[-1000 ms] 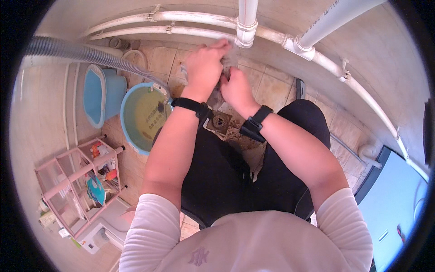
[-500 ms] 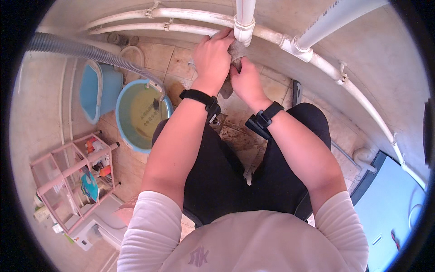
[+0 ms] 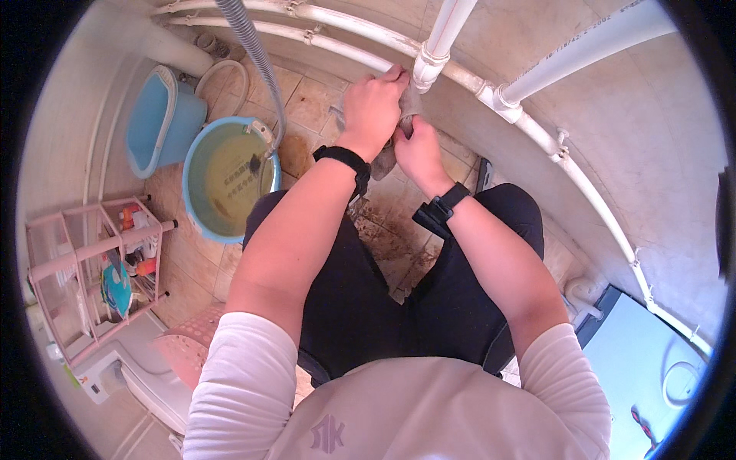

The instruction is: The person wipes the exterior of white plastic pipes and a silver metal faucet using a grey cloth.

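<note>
beyond the blue basin [image 3: 196,221], the left hand [image 3: 373,113] curls its fingers over the grey cloth [image 3: 383,164] near the white pipe joint [image 3: 428,70], while the right hand [image 3: 420,151] pinches it, thumb pressed, other fingers hidden, seemingly mid-wringing or rubbing, the next move calling for a firm two-handed grip.

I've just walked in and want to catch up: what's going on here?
A person's left hand and right hand grip a greyish cloth near a white upright pipe; whether cloth and pipe touch is unclear. To the left stands a blue basin of yellowish liquid. The tiled floor below is stained.
</note>
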`<action>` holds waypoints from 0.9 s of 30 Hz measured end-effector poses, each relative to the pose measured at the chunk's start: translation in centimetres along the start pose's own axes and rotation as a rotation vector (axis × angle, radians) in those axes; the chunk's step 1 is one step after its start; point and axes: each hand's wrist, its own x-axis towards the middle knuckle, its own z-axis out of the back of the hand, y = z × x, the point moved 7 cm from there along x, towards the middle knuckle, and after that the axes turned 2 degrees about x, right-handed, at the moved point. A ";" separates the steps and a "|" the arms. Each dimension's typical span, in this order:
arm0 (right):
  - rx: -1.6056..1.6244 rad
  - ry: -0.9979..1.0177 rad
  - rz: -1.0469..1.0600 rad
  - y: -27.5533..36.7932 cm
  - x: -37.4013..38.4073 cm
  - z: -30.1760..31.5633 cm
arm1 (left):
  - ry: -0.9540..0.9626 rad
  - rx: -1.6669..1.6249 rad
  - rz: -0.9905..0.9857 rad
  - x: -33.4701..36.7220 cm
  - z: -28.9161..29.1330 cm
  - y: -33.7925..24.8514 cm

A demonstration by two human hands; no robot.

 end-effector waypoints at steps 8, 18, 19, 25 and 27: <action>-0.068 0.085 -0.046 1.3 -1.9 -0.1 | 0.181 0.017 0.194 -1.9 0.5 0.5; -0.050 -0.177 0.145 4.2 -2.4 4.5 | -0.048 -0.459 0.235 -0.4 1.3 0.6; -0.053 -0.180 0.148 4.7 -2.6 4.5 | -0.003 -0.523 0.308 -0.6 0.7 1.4; -0.025 -0.079 0.122 8.0 -1.7 3.4 | -0.181 -0.446 0.406 -0.5 0.9 5.3; 0.031 -0.090 0.102 8.5 -0.7 2.8 | -0.131 -0.341 0.722 -1.7 1.0 7.4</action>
